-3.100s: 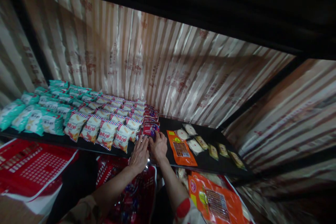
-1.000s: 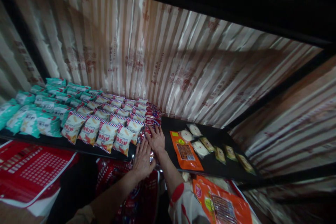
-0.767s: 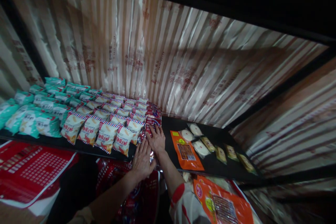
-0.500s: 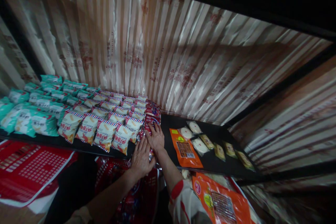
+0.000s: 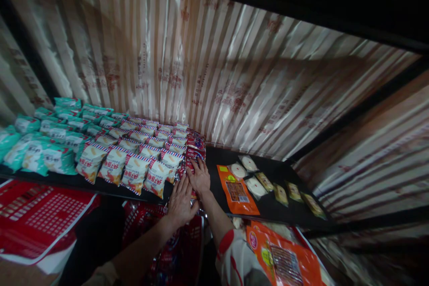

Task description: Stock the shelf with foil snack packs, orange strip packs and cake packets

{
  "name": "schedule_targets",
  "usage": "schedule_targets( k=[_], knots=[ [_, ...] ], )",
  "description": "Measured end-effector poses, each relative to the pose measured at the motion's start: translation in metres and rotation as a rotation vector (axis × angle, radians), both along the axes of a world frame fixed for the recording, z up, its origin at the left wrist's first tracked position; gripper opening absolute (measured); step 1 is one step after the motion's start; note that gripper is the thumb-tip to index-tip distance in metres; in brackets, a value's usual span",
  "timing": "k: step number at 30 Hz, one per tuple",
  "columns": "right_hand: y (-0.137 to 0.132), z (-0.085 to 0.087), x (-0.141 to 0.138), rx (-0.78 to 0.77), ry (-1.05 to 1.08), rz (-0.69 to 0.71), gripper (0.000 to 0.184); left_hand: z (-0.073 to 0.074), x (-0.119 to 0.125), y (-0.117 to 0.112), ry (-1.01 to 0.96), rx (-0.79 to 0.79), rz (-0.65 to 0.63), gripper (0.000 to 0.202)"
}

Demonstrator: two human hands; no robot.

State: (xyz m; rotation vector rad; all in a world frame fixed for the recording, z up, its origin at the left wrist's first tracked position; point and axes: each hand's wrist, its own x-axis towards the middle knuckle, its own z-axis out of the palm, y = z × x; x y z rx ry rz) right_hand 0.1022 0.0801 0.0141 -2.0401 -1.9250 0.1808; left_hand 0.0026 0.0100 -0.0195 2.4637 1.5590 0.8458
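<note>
1. The left hand [image 5: 181, 202] and right hand [image 5: 200, 178] lie side by side on the red packets [image 5: 195, 143], rowed front to back along the shelf.
2. White striped-edge bags [image 5: 136, 172] crowd the row's left, teal bags [image 5: 60, 158] beyond them; an orange packet [image 5: 237, 192] lies right, near wrapped white rounds [image 5: 256, 187] and small yellow packets [image 5: 280, 194].
3. Both hands are open, fingers extended, palms down, touching without gripping.
4. The black shelf [image 5: 273, 213] backs onto striped sheeting [image 5: 234, 76]; red baskets [image 5: 53, 219] sit below.
</note>
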Motion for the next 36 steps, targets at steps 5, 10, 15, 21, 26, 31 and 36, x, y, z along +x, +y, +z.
schedule_targets(
  k=[5,10,15,21,26,31,36],
  knots=[
    [0.000,-0.001,-0.001,-0.029,-0.007,-0.018,0.047,-0.001,-0.001,0.000,0.000,-0.014,-0.008,0.064],
    [0.000,-0.001,-0.002,-0.031,-0.022,-0.025,0.046,-0.002,-0.002,0.000,-0.002,-0.033,-0.010,0.062],
    [0.000,0.003,-0.002,-0.026,-0.076,-0.020,0.048,-0.001,-0.005,0.002,0.003,-0.044,-0.040,0.066],
    [0.000,0.011,0.002,-0.065,-0.088,-0.027,0.050,0.001,-0.005,0.003,-0.002,-0.048,-0.045,0.061],
    [-0.004,0.020,0.002,-0.034,-0.060,-0.042,0.050,0.001,-0.005,0.001,-0.024,-0.032,-0.041,0.063],
    [-0.015,0.023,0.004,0.012,-0.044,-0.049,0.048,-0.002,-0.005,0.000,-0.049,-0.016,-0.030,0.067],
    [-0.025,0.017,0.006,0.036,-0.028,-0.064,0.049,-0.007,-0.004,0.001,-0.065,0.004,-0.020,0.067]
  ],
)
